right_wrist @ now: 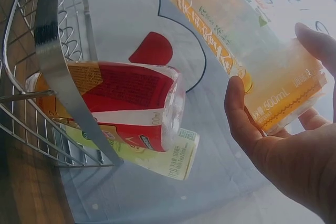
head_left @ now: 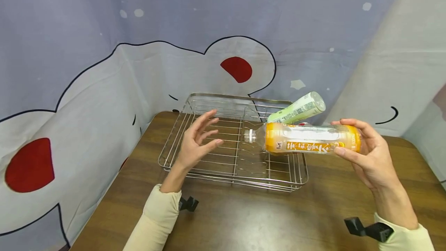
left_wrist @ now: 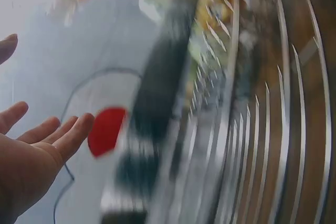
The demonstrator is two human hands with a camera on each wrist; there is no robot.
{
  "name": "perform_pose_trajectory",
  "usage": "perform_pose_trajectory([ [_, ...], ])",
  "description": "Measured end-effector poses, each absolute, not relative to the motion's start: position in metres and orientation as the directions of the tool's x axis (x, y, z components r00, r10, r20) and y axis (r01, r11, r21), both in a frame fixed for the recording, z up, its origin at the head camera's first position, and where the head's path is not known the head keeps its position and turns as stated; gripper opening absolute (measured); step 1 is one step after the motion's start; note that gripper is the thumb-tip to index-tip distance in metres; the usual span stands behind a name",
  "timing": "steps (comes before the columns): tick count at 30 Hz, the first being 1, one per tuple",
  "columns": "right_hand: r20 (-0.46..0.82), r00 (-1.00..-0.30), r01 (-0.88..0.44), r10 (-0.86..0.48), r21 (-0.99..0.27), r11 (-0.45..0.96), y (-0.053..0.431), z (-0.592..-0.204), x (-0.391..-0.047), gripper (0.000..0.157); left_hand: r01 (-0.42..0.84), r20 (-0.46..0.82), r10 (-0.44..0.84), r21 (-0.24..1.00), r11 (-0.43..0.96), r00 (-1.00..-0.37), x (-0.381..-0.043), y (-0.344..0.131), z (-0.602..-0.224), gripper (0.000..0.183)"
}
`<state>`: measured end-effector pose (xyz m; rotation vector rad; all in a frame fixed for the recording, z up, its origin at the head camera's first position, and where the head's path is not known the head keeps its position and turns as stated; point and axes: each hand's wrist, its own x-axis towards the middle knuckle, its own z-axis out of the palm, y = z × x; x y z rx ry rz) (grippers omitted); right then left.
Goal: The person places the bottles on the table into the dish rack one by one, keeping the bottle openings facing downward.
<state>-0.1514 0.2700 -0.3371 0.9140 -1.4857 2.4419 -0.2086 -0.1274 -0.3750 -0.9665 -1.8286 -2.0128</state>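
My right hand (head_left: 378, 158) grips an orange-labelled plastic drink bottle (head_left: 310, 138) around its base end. The bottle lies sideways in the air over the wire basket (head_left: 209, 171), its clear neck pointing left. My left hand (head_left: 196, 142) is over the basket's left part, fingers spread and holding nothing. A green-labelled bottle (head_left: 299, 107) leans at the basket's right side, base up and to the right. Beside it in the right wrist view lies a red-labelled bottle (right_wrist: 131, 103), base sticking out past the basket's metal rim; in the head view the orange-labelled bottle mostly hides it.
The wire basket, with wavy wire dividers (head_left: 252, 156), stands on a brown wooden table (head_left: 244, 220). Behind and beside the table hangs a printed curtain (head_left: 174, 11). A black strap mount (head_left: 369, 229) sits on the right wrist, another (head_left: 188, 203) on the left.
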Motion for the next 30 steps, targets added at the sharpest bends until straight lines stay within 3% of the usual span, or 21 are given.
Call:
perform_pose_trajectory([
  [16,0.545,-0.822,-0.420,-0.164,-0.776,-0.471,0.274,-0.338,-0.153,0.062,0.522,0.523,0.034,0.842,0.133,-0.852,-0.202,-0.210,-0.401,0.076],
  [23,0.548,-0.820,-0.415,-0.163,-0.767,-0.490,0.276,-0.341,-0.153,0.062,0.522,0.549,0.027,0.777,0.352,-0.836,-0.184,-0.212,-0.389,0.072],
  [30,0.546,-0.822,-0.417,-0.163,-0.771,-0.482,0.278,-0.344,-0.153,0.062,0.410,0.427,0.076,0.783,0.467,-0.901,-0.181,-0.220,-0.400,0.077],
])
